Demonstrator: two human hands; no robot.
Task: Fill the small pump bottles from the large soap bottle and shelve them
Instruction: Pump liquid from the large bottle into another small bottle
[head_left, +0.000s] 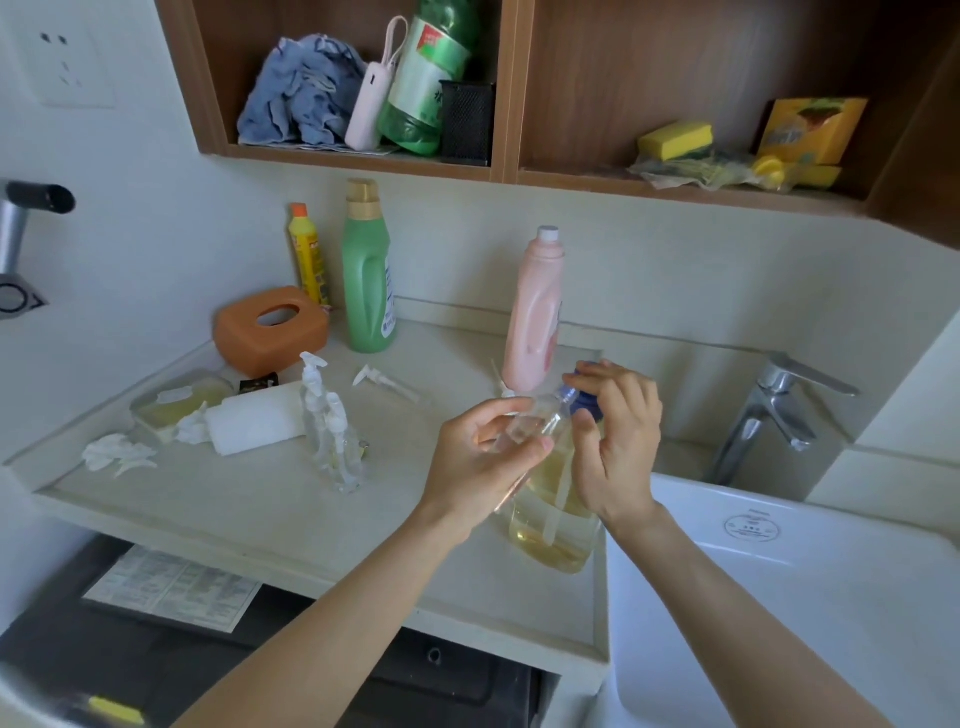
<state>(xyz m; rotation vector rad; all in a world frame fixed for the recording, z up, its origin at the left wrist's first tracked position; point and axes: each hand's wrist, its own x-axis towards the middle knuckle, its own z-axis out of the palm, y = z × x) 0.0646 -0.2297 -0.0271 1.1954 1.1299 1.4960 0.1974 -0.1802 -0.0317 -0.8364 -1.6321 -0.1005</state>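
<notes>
The large soap bottle (551, 525) stands at the counter's right end beside the sink, clear, with yellow liquid inside and a blue pump head (589, 401). My right hand (618, 441) curls over that pump head, thumb below it. My left hand (480, 460) holds a small clear bottle (535, 423) tilted, its open neck at the pump's spout. Two more small clear pump bottles (332, 431) with white pumps stand on the counter to the left. A loose white pump (387, 383) lies further back, and another (501, 385) lies by the pink bottle.
A pink bottle (535, 317), a green bottle (368, 280) and a yellow bottle (309, 254) stand at the back of the counter (249, 499). An orange tissue box (270, 327), a paper roll (254, 418) and a soap dish (176, 400) lie left. The wooden shelf (675, 195) hangs above; the faucet (774, 410) and sink (831, 597) are on the right.
</notes>
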